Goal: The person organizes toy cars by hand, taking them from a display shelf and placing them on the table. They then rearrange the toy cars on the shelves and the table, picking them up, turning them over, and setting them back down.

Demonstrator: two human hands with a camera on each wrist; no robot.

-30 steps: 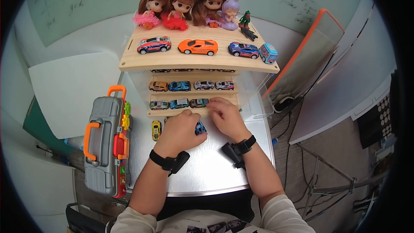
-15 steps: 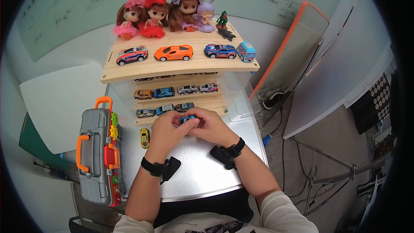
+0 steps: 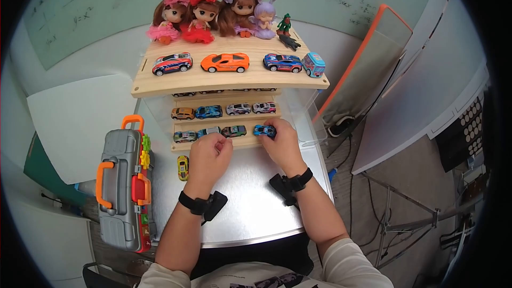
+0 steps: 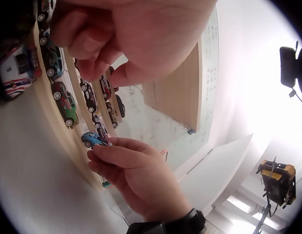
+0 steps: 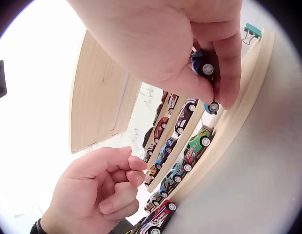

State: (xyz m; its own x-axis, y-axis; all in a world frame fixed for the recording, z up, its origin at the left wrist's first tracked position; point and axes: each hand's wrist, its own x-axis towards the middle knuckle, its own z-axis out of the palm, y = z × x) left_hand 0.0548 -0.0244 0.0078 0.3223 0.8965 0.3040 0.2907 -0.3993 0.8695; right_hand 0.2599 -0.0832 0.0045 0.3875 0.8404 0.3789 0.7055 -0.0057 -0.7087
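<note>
My right hand [image 3: 281, 141] pinches a blue toy car [image 3: 264, 130] between thumb and fingers at the right end of the lowest wooden tier [image 3: 242, 143]. To that car's left on the same tier stand a green toy car [image 5: 196, 146] and others in a row, a gap between. My left hand [image 3: 209, 160] hovers in front of the row, fingers loosely curled and holding nothing. A yellow toy car [image 3: 183, 168] lies on the metallic table left of that hand. A red, white and blue toy car [image 5: 159, 220] shows near the left hand in the right wrist view.
Higher tiers hold more toy cars [image 3: 209, 111]. Above them, a wooden top board [image 3: 234, 81] bears several dolls [image 3: 202, 18], toy cars and a small bus [image 3: 314, 64]. A grey toy case [image 3: 120, 186] with orange handles stands left; an orange-edged panel [image 3: 368, 58] leans right.
The blue car went from my left hand over the table, through both hands, to my right hand at the tier's right end. My left hand has let go and drawn left.
</note>
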